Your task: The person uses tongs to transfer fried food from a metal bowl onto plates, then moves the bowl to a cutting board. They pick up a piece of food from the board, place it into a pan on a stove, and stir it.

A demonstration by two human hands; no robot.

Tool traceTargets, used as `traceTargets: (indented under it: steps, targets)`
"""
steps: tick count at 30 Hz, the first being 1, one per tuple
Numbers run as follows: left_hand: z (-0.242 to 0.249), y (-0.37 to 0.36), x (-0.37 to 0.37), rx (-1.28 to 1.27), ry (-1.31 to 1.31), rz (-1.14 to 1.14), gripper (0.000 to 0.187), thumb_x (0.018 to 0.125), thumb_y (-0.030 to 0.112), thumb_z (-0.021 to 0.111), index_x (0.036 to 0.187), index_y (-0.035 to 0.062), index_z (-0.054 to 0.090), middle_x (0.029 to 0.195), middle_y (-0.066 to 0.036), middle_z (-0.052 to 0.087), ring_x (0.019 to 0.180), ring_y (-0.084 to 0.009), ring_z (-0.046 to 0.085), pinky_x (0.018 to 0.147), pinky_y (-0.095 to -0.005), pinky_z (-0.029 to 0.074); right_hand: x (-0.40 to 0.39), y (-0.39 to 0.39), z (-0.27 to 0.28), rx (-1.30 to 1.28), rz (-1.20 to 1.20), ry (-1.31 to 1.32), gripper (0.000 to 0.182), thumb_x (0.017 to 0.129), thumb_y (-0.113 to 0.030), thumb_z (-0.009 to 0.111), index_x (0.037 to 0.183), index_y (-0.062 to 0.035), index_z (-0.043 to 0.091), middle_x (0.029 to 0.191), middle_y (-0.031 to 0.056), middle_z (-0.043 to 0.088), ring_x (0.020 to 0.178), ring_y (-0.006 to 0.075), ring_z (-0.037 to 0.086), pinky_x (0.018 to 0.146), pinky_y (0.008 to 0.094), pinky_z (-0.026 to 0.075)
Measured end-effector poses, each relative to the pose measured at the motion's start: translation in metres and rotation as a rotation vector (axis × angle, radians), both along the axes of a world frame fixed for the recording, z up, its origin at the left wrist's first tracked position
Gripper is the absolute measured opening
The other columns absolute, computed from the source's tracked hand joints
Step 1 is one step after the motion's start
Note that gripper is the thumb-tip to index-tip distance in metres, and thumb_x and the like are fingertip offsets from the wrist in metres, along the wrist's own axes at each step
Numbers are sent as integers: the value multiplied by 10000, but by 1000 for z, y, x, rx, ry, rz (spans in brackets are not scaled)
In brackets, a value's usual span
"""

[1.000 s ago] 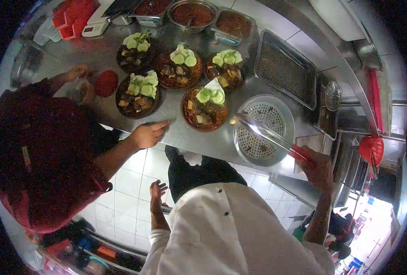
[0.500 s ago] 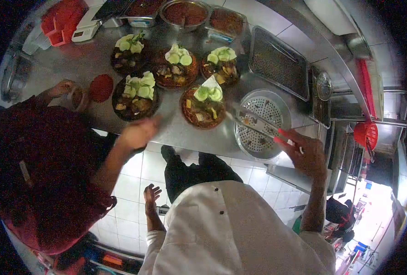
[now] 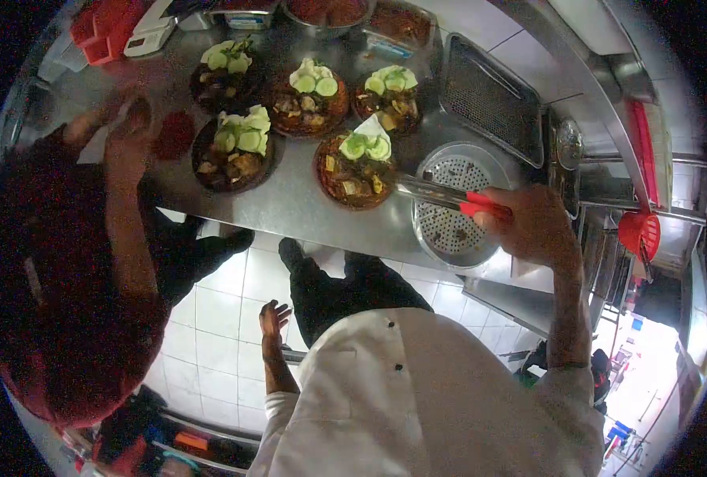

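My right hand [image 3: 528, 219] is closed around metal tongs [image 3: 437, 191] with red grips. The tongs' arms are close together, and their tips reach the right side of the nearest plate of food [image 3: 349, 184]. That plate carries browned pieces, sliced cucumber and pale leaves; whether the tips grip a piece is too small to tell. Under the tongs sits a round perforated metal pan [image 3: 457, 234] with a few scraps in it. My left hand [image 3: 274, 320] hangs low beside my body, fingers apart, holding nothing. Several similar plates, such as one at left [image 3: 233, 159], stand on the steel table [image 3: 278, 208].
A co-worker in a dark red top [image 3: 67, 262] stands at left, both hands over the table near a small red round item [image 3: 175, 135]. Behind the plates are a bowl of red food [image 3: 327, 12], a white scale [image 3: 150, 32] and red bins [image 3: 107, 32]. A rack-lined tray [image 3: 493, 99] lies at back right.
The tongs have moved from over the perforated pan toward the nearest plate, and their arms have come together. The co-worker's near hand has drawn back from the plates to the left.
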State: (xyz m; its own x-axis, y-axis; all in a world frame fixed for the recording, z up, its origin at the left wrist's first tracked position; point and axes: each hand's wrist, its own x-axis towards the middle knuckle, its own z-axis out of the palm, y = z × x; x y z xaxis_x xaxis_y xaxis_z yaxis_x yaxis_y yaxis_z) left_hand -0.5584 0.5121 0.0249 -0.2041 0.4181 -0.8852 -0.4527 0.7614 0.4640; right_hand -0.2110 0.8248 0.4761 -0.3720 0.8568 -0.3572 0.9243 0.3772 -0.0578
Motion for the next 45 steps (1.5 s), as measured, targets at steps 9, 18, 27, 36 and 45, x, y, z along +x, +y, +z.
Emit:
traceTargets:
  steps: [9, 18, 27, 36, 45]
  targets:
    - [-14, -40, 5, -191, -71, 38, 468, 890, 334, 359, 1232, 17, 395, 1106, -201, 582, 905, -298, 623, 830, -440, 428, -43, 13, 7, -226, -227, -69, 381, 765, -416, 621, 942, -82, 674, 729, 173, 632, 680, 257, 633, 654, 360, 476]
    - [-13, -52, -26, -174, -86, 67, 496, 877, 364, 376, 1234, 21, 400, 1132, -204, 565, 945, -300, 601, 874, -437, 394, -73, 10, 9, -214, -259, -140, 339, 787, -421, 601, 911, -119, 688, 697, 142, 633, 647, 266, 634, 616, 357, 479]
    - [-11, -29, -52, -71, -34, 52, 555, 855, 459, 409, 1208, 31, 406, 1108, -193, 575, 958, -296, 594, 841, -451, 412, -59, 5, -7, 1, -73, -96, 326, 815, -406, 570, 925, -121, 685, 675, 143, 622, 594, 264, 613, 600, 368, 469]
    - [-9, -33, -42, -115, -48, 33, 546, 865, 430, 396, 1235, 29, 382, 1144, -200, 554, 967, -308, 590, 869, -476, 395, -39, -10, 56, -224, -543, -67, 280, 816, -342, 622, 965, -112, 680, 582, 101, 587, 512, 153, 534, 541, 320, 432]
    - [-13, -34, -35, -134, -80, -57, 573, 843, 487, 429, 1199, 40, 398, 1142, -182, 555, 960, -295, 585, 846, -444, 391, 62, -47, 68, -47, -574, -275, 204, 813, -228, 647, 917, -55, 673, 681, 82, 614, 570, 98, 501, 521, 277, 413]
